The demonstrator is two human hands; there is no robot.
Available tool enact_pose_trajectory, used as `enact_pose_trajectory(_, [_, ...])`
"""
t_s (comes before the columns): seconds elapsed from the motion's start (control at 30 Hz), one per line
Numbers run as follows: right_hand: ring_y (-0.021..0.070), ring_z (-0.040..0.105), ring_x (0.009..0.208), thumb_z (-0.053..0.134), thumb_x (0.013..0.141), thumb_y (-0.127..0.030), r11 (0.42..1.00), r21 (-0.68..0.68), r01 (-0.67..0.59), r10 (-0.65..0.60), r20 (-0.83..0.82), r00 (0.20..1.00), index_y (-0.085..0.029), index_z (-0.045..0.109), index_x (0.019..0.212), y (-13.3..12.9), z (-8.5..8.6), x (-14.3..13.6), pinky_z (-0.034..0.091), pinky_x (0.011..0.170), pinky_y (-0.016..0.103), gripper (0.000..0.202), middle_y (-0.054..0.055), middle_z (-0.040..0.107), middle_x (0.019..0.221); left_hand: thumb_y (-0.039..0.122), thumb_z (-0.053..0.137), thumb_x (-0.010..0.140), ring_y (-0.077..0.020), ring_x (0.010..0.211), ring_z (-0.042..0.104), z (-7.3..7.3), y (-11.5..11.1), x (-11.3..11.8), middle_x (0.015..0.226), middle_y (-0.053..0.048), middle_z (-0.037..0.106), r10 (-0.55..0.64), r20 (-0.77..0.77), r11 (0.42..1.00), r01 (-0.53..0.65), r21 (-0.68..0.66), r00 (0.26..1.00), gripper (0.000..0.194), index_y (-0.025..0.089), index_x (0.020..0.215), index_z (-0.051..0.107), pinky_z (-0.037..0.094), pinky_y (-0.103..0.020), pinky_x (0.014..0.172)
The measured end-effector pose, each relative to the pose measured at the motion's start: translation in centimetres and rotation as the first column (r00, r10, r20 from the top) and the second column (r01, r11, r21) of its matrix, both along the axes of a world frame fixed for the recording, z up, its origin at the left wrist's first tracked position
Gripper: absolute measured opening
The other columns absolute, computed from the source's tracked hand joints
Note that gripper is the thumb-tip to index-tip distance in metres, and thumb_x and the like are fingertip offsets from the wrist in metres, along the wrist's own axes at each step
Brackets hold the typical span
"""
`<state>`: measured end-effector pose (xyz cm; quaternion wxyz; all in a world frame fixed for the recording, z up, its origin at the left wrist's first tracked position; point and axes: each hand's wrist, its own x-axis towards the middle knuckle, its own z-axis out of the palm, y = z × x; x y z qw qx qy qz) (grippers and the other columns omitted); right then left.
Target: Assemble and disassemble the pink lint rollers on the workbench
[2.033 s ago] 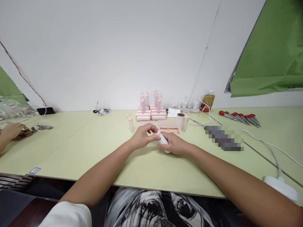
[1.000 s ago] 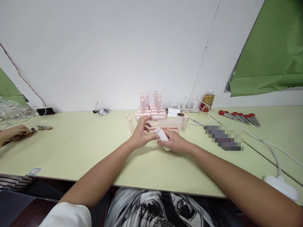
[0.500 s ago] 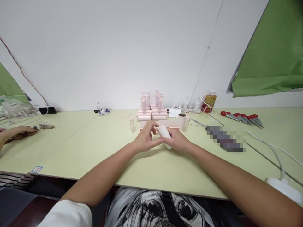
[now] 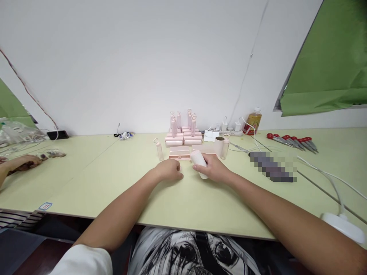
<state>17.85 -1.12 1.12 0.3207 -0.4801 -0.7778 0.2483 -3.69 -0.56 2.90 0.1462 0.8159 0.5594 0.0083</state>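
My right hand [image 4: 213, 167] is wrapped round a pale pink-white cylinder [image 4: 199, 163], tilted just above the table. To its left, my left hand [image 4: 169, 170] is apart from the cylinder, low over the table, fingers curled together; a small pale bit shows at the fingertips, too small to name. Behind both hands lies an open pink case [image 4: 179, 157]. A small clear pink bottle [image 4: 159, 149] stands left of the case. On the right stand a pink cup with a dark inside [image 4: 219, 143] and another clear bottle [image 4: 225, 149].
Stacked pink cases [image 4: 174, 143] with several small bottles stand by the wall. Rightward are a juice bottle [image 4: 252, 121], red-topped tools [image 4: 292, 142], a blurred dark object [image 4: 271, 168] and white cables. Another person's hand [image 4: 24, 162] is at the far left of the table [image 4: 94, 187].
My left hand has come off the cylinder and moved left and down, its fingers now curled. My right hand keeps hold of the cylinder. More of the open case shows.
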Motion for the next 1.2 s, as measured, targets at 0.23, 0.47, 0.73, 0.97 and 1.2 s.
enact_pose_trajectory(0.23, [0.0198,0.054,0.074,0.060,0.078,-0.050,1.000,0.021,0.011,-0.010,-0.021,1.000,-0.019,0.059,0.096,0.0,-0.1,-0.1,0.038,0.064,0.030,0.036,0.002,0.062,0.082,0.049,0.056,0.073,-0.0242,0.083,0.063,-0.4,0.0,0.1,0.101,-0.008,0.067,0.039,0.044,0.997,-0.042,0.070,0.998,0.046,0.020,0.109,0.056,0.038,-0.029,0.057])
enact_pose_trajectory(0.47, [0.0188,0.053,0.072,0.060,0.077,-0.050,0.999,0.027,0.018,-0.017,-0.038,0.999,-0.020,0.059,0.090,0.1,0.0,0.0,0.037,0.062,0.028,0.033,0.001,0.059,0.080,0.050,0.061,0.069,-0.0212,0.078,0.062,-1.3,0.7,-0.2,0.091,-0.004,0.067,-0.016,0.086,0.998,0.021,-0.065,0.996,0.035,0.021,0.088,0.055,0.038,-0.027,0.057])
enact_pose_trajectory(0.73, [0.0184,0.053,0.074,0.063,0.076,-0.047,0.999,0.042,-0.022,0.026,-0.099,0.995,-0.019,0.056,0.088,0.1,-0.1,-0.1,0.040,0.062,0.029,0.031,0.001,0.057,0.081,0.040,0.058,0.071,-0.0192,0.070,0.057,-1.4,0.7,-0.1,0.080,-0.003,0.062,-0.086,0.138,0.996,0.086,0.007,0.987,0.022,0.020,0.075,0.050,0.035,-0.027,0.055])
enact_pose_trajectory(0.97, [0.0129,0.053,0.056,0.070,0.069,-0.039,0.991,-0.133,-0.033,-0.037,-0.496,0.868,-0.025,0.044,0.109,0.2,-0.1,-0.1,0.045,0.048,0.027,0.050,-0.004,0.054,0.079,0.023,0.056,0.069,-0.0147,0.058,0.055,-1.6,1.1,0.4,0.060,0.002,0.048,0.001,0.486,1.000,-0.010,0.017,0.874,0.021,0.021,0.065,0.035,0.035,-0.024,0.049])
enact_pose_trajectory(1.2, [0.0153,0.065,0.058,0.075,0.066,-0.036,0.954,-0.268,-0.135,-0.115,-0.741,0.661,-0.023,0.043,0.089,0.4,0.4,0.1,0.052,0.054,0.028,0.042,-0.004,0.059,0.076,0.017,0.059,0.065,-0.0129,0.058,0.059,-0.9,1.6,0.2,0.060,0.003,0.048,0.166,0.786,0.984,-0.052,-0.168,0.595,0.028,0.021,0.065,0.031,0.039,-0.020,0.044])
